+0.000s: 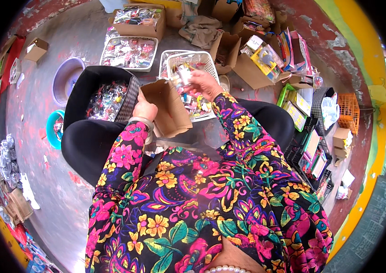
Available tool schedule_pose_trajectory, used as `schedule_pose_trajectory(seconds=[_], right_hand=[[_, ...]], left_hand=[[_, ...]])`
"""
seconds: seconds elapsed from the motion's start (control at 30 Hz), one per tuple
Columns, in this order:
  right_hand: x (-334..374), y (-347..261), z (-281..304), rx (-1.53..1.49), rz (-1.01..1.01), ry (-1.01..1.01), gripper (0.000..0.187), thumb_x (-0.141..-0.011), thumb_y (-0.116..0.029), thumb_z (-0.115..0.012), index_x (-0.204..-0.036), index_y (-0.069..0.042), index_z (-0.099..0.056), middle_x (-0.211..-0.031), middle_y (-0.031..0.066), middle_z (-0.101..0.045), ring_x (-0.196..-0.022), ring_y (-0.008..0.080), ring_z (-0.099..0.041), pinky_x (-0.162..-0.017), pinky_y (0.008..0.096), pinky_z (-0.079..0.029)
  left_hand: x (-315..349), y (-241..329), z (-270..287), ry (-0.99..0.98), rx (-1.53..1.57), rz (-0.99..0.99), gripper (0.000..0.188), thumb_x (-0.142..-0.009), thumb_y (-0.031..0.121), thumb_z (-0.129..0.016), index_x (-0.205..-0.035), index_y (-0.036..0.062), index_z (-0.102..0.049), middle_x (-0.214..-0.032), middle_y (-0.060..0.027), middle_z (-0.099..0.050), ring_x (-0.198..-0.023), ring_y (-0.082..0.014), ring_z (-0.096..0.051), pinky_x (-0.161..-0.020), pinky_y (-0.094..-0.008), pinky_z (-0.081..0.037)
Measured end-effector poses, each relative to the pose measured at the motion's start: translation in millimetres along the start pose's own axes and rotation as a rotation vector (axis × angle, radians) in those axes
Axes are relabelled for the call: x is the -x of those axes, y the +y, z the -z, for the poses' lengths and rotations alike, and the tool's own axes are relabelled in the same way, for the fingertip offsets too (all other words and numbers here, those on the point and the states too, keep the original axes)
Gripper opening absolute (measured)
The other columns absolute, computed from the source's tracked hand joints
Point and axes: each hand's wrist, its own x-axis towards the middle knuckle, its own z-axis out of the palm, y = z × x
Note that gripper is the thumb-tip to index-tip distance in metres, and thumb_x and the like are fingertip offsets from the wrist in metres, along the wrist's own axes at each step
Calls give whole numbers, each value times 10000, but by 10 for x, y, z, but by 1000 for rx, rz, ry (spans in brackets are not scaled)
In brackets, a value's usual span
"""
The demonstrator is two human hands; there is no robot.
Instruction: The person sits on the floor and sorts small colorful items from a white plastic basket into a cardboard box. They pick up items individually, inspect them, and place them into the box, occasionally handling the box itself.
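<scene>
My left hand [145, 109] is closed on the left edge of a brown cardboard box [168, 107], which stands open between my knees. In my right hand [205, 84] is a small clear plastic packet [184, 76] with something whitish inside, pinched above the far right rim of the box. Just beyond that hand is a white plastic basket [208, 61], holding colourful small packets. Left of the box stands a dark fabric bin [75, 93] with a checked side, part filled with small wrapped items.
Another white basket [144, 69] of packets sits farther back, before a full carton [159, 28]. A purple basin [58, 86] and a turquoise basin [51, 132] are to the left. Cartons [250, 75], dark crates [312, 122] and an orange crate [348, 110] line the right.
</scene>
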Motion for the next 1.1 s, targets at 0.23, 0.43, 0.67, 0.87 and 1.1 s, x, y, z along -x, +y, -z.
schedule_pose_trajectory(seconds=[0.23,0.43,0.67,0.87,1.1], right_hand=[[123,363,-543,534,21,-115,194,-778,-102,-543,-894,48,-586,-693,85,-612,-456,123,-566,-435,230,-463],[-163,195,350,630,193,496,182,-730,-109,-579,-869,-2,-626,-685,78,-629,-516,156,-594,-477,254,-473],[-624,1349,1658,1433,-114,337,214,-743,-207,-587,-862,-35,-630,-763,109,-631,-645,203,-610,-545,314,-475],[-838,1538,1410,1163,-512,391,262,-744,-239,-589,-974,-126,-638,-989,90,-618,-911,238,-595,-748,328,-480],[-679,1231,1073,425,-363,608,126,-722,-131,-618,-811,-51,-580,-718,55,-593,-605,155,-573,-483,275,-417]], left_hand=[[-133,-155,-17,-83,36,52,569,-739,181,-467,-1264,46,-298,-1107,-243,-528,-1040,-349,-519,-896,-391,-396],[263,-187,-21,-131,50,33,549,-744,176,-474,-1239,12,-303,-1092,-250,-531,-1025,-363,-519,-883,-402,-402],[296,-100,-67,-142,34,16,565,-737,177,-497,-1244,23,-301,-1070,-246,-539,-1004,-368,-524,-875,-407,-408],[389,-205,-18,-121,86,16,541,-728,166,-500,-1223,29,-331,-1047,-254,-547,-990,-377,-524,-866,-408,-410],[363,-221,-54,-132,89,-21,550,-737,181,-503,-1232,40,-310,-1052,-246,-548,-989,-368,-531,-868,-413,-409]])
